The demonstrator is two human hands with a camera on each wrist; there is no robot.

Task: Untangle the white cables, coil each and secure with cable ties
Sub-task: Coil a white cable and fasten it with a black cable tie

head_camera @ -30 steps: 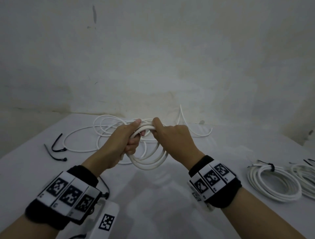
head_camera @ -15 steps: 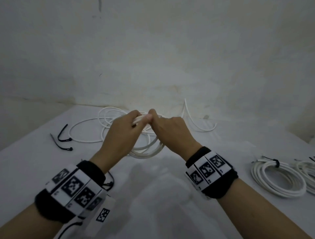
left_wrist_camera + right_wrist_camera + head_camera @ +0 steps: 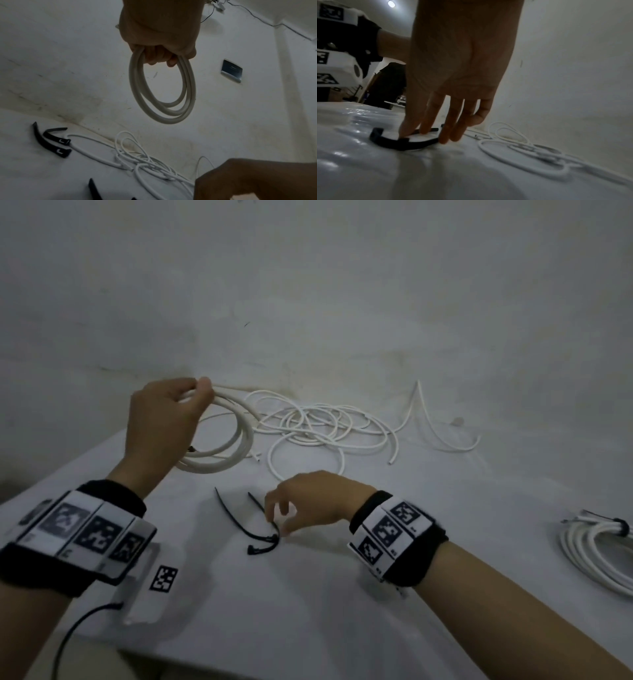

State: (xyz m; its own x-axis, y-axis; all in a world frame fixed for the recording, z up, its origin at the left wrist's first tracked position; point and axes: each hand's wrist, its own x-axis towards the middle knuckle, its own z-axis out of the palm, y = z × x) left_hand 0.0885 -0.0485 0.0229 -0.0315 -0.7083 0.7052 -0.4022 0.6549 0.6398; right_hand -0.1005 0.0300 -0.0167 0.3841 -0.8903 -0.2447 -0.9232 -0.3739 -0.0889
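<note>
White coiled cable hangs above the table, gripped in the left hand; the right hand, fingers reaching down, touches black cable ties; whether it pinches them, I cannot tell.

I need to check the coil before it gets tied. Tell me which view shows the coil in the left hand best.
The left wrist view: the coil hangs whole and unobstructed below the left hand, its loops easy to tell apart. The head view shows it partly hidden behind that hand. The right wrist view does not show it.
</note>
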